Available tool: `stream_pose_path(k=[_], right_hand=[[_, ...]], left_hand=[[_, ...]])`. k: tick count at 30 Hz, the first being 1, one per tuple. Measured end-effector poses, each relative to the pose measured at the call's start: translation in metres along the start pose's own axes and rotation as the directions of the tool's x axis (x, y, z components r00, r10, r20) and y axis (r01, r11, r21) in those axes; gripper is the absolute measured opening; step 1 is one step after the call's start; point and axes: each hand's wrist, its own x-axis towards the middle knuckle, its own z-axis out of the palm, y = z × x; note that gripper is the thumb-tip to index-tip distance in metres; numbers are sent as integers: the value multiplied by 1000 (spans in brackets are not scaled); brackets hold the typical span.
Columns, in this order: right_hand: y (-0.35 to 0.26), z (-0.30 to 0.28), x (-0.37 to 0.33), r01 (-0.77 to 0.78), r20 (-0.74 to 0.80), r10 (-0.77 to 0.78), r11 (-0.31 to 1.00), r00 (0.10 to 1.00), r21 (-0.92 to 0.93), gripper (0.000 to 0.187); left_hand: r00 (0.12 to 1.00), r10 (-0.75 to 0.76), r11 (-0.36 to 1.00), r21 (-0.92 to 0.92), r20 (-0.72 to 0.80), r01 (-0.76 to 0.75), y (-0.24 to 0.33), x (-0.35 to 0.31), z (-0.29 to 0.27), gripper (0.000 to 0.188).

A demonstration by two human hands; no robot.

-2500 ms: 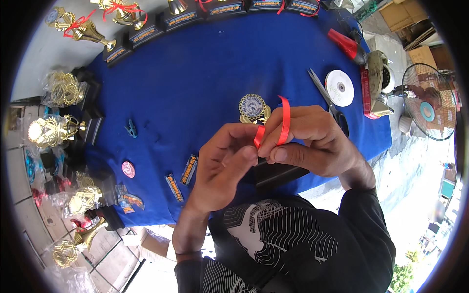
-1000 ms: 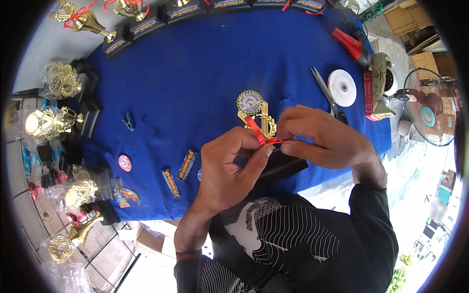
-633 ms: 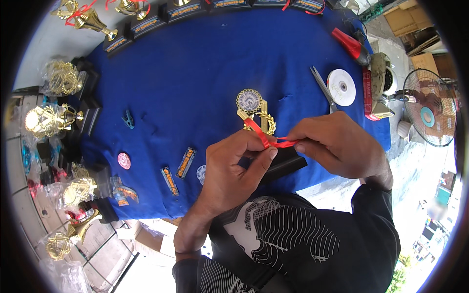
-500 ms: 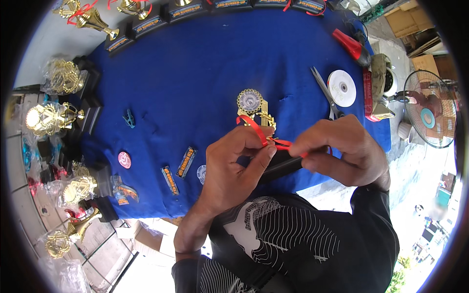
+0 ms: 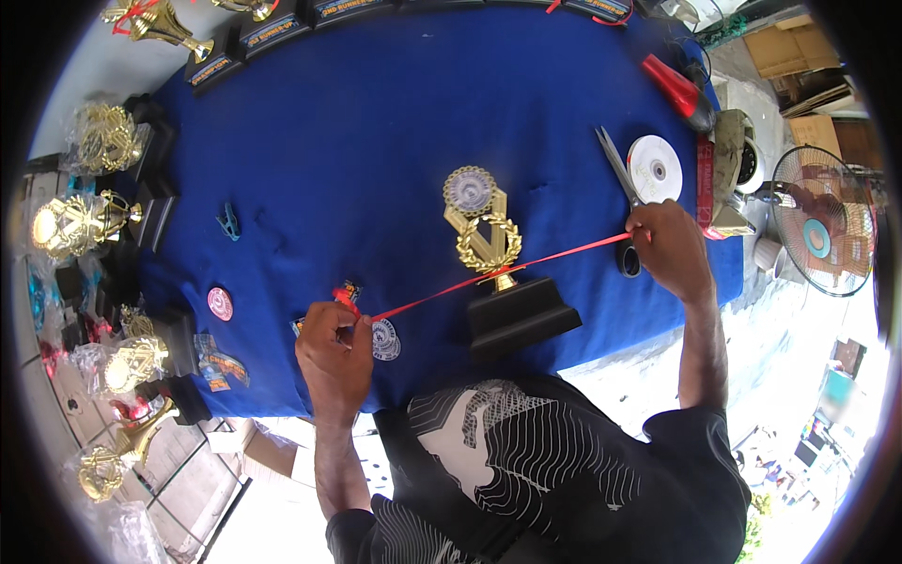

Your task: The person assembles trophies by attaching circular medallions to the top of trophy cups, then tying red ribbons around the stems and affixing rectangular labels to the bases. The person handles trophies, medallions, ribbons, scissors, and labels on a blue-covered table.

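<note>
While the left hand (image 5: 335, 350) pinches one side of a taut red ribbon (image 5: 573, 251), the right hand (image 5: 673, 252) grips the other near the scissors (image 5: 617, 166). Between them, the ribbon meets the stem (image 5: 505, 282) of a gold trophy (image 5: 489, 242), whose black base (image 5: 522, 315) rests on the blue-clothed counter (image 5: 319, 132).

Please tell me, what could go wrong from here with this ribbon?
The left hand and right hand hold the red ribbon stretched across the gold trophy; pulling harder might shift the trophy. The right hand also seems close to the scissors and could bump them.
</note>
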Motion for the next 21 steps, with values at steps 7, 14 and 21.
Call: stream_pose_path(k=[7,14,21], right_hand=[[-31,7,6,-6,90,-85,691,992,723,19],[-55,52,29,-79,252,-341,448,906,890,26],[-56,60,36,-151,350,-360,479,865,865,21]], left_hand=[[974,197,972,149,-107,-181,24,8,16,32],[900,323,941,2,292,-338,39,19,59,30],[915,334,940,-16,225,-340,35,16,67,11]])
